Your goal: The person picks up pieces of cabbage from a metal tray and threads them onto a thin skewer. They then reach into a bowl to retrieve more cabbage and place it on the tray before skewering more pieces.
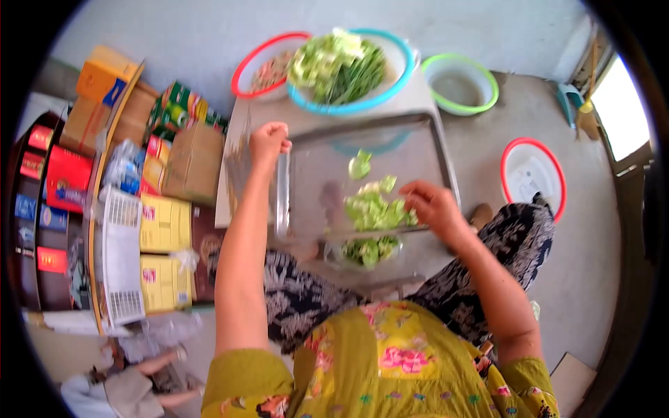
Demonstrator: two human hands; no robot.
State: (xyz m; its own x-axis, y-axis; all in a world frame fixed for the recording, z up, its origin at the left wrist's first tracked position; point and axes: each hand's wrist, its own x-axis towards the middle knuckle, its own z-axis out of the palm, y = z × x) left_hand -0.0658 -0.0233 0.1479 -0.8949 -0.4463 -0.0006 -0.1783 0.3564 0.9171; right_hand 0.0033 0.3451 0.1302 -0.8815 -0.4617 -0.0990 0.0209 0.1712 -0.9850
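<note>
A shallow metal tray (296, 188) lies in front of me, with a pile of torn lettuce (376, 209) near its front edge and one loose lettuce leaf (359, 165) behind the pile. My left hand (270, 143) is raised by the tray's back left corner, its fingers curled closed; anything inside them is hidden. Over the right side of the lettuce pile is my right hand (432, 204), fingers bent together and slightly blurred. Whether it pinches a bit of leaf I cannot make out. Below the tray's front edge sits a clear container of greens (369, 251).
Behind the tray stand a blue-rimmed basin (401, 80) of leafy greens and a red-rimmed basin (240, 76). On the floor at right are a green-rimmed basin (484, 104) and another red-rimmed basin (561, 188). Cartons (166, 223) and shelves line the left; a person (132, 390) is at lower left.
</note>
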